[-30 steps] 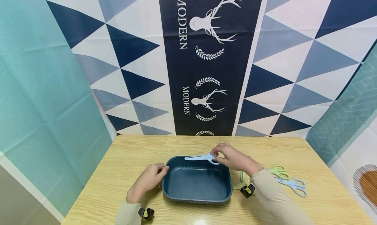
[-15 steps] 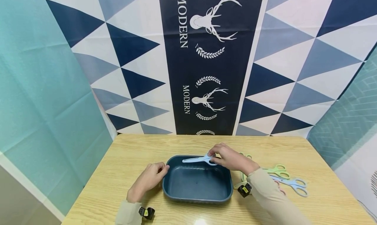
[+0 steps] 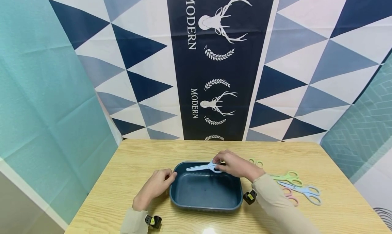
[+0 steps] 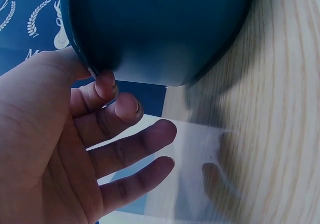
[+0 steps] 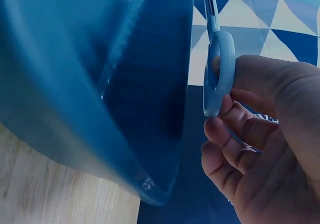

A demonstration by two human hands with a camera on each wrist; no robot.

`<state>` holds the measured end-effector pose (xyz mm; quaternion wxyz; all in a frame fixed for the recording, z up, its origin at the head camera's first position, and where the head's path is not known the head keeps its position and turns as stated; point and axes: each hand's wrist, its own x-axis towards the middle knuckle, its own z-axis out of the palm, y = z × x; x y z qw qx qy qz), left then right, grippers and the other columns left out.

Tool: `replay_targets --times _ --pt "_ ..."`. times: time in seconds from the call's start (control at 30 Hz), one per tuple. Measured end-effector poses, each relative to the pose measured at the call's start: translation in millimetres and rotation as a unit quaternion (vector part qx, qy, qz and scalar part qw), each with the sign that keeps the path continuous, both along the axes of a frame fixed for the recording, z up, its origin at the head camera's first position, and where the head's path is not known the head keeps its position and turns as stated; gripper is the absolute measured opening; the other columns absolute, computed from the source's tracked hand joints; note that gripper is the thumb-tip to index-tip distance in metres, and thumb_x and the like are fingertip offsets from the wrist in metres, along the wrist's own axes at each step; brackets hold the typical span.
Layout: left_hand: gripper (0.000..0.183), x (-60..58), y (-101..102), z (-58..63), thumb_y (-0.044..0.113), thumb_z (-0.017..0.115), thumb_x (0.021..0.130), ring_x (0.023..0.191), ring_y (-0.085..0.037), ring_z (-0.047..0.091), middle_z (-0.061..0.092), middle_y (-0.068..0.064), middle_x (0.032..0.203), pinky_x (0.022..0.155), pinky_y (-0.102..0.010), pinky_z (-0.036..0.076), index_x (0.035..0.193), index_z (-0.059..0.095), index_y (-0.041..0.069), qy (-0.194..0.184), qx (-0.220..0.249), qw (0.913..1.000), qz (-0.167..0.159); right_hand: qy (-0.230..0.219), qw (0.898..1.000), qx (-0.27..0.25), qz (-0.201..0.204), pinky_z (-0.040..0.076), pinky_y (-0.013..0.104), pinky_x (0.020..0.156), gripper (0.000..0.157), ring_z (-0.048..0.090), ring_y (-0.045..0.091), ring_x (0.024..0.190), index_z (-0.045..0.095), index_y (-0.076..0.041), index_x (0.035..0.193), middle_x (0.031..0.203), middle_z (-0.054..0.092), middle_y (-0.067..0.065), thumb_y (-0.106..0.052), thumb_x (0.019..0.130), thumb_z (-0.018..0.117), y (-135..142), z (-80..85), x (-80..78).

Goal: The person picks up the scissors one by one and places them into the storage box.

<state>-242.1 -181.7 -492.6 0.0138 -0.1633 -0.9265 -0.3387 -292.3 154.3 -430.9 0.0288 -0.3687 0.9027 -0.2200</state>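
A dark blue rectangular basin [image 3: 206, 206] stands on the wooden table. My left hand [image 3: 157, 184] pinches its left rim between thumb and index finger; in the left wrist view the other fingers of that hand [image 4: 100, 129] are spread below the rim. Over the basin's far right part, my right hand [image 3: 234, 164] holds light blue scissors [image 3: 199, 167] by the handle loops, blades pointing left. The right wrist view shows the thumb and fingers at a scissor loop [image 5: 227, 63], held above the basin's rim [image 5: 155, 196].
On the table [image 3: 128, 159] right of the basin lie green scissors [image 3: 289, 178], blue scissors [image 3: 306, 191] and pink handle loops [image 3: 289, 195], partly behind the right sleeve. More green loops [image 3: 256, 162] show beyond the right wrist. A patterned cloth [image 3: 214, 74] hangs behind the table.
My right hand has carried the light blue scissors slightly left and down over the basin. The left hand has stayed at the rim.
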Motion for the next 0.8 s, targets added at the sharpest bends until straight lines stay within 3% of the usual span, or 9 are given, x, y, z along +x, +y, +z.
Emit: replay_targets --times 0.8 --pt "0.039 -2.7 1 0.7 0.031 0.053 0.109 0.052 -0.003 0.04 0.042 0.01 0.061 0.053 -0.019 0.033 0.072 0.054 0.019 0.0 -0.004 1.0 -0.007 -0.009 1.0 -0.005 0.024 0.052 0.043 0.094 0.017 0.063 0.019 0.105 0.074 -0.008 0.114 0.111 0.07 0.002 -0.015 0.102 0.065 -19 3.2 -3.6"
